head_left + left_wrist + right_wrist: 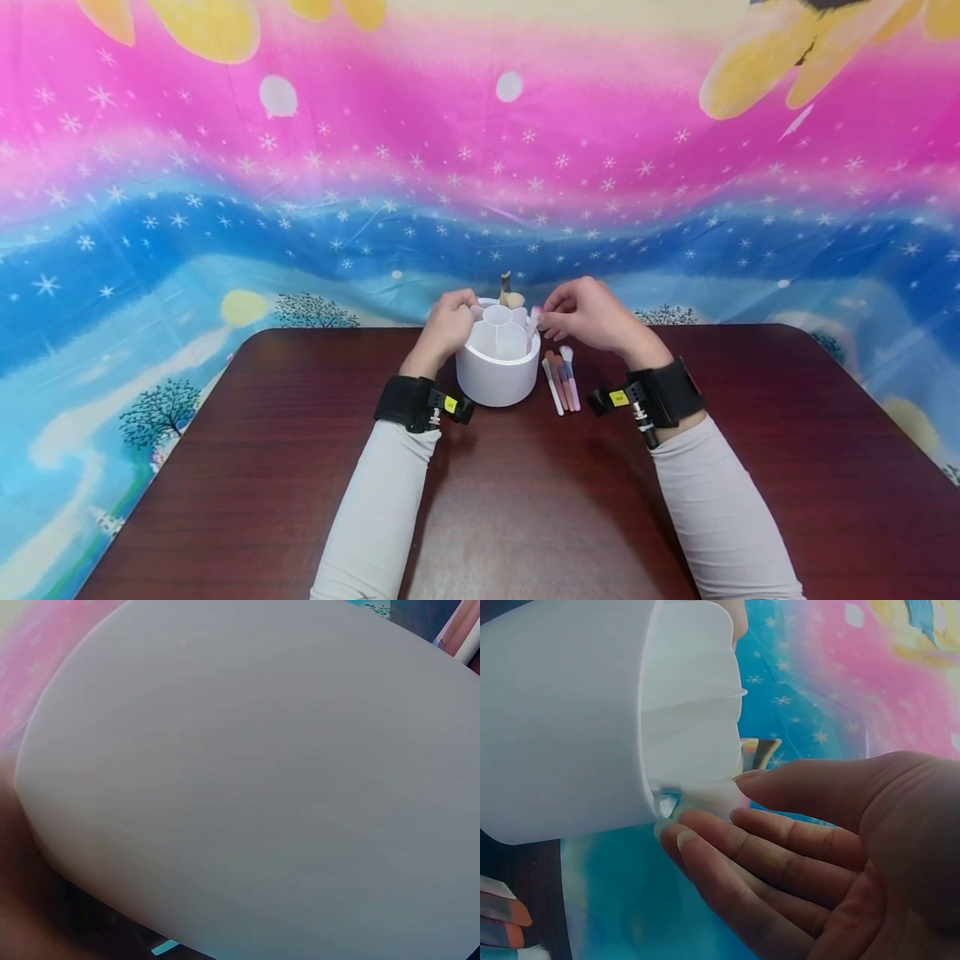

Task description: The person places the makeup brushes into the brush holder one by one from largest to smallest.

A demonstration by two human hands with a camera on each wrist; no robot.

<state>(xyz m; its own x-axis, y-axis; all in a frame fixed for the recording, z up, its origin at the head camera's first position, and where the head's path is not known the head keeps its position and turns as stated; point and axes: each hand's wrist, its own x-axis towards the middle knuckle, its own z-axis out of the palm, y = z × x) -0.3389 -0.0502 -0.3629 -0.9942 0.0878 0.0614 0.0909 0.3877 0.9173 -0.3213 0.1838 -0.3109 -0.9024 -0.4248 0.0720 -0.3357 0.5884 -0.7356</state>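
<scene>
A white round organizer (497,379) with inner compartments stands near the table's far edge. My left hand (452,319) grips its left rim, fingers curled over the edge; the organizer's white wall (255,780) fills most of the left wrist view. At the right rim, my right hand (588,312) pinches a makeup brush (535,318) with a pinkish tip, which stands in a right-hand compartment. In the right wrist view, the thumb and forefinger lie either side of the brush's blurred pale head (724,796), the other fingers along the rim.
Several makeup brushes (562,382) lie side by side on the dark wooden table (525,500), just right of the organizer. A brush with a dark and gold tip (505,286) and a rounded pale head (514,300) rise from its back. A colourful printed cloth (420,167) hangs behind.
</scene>
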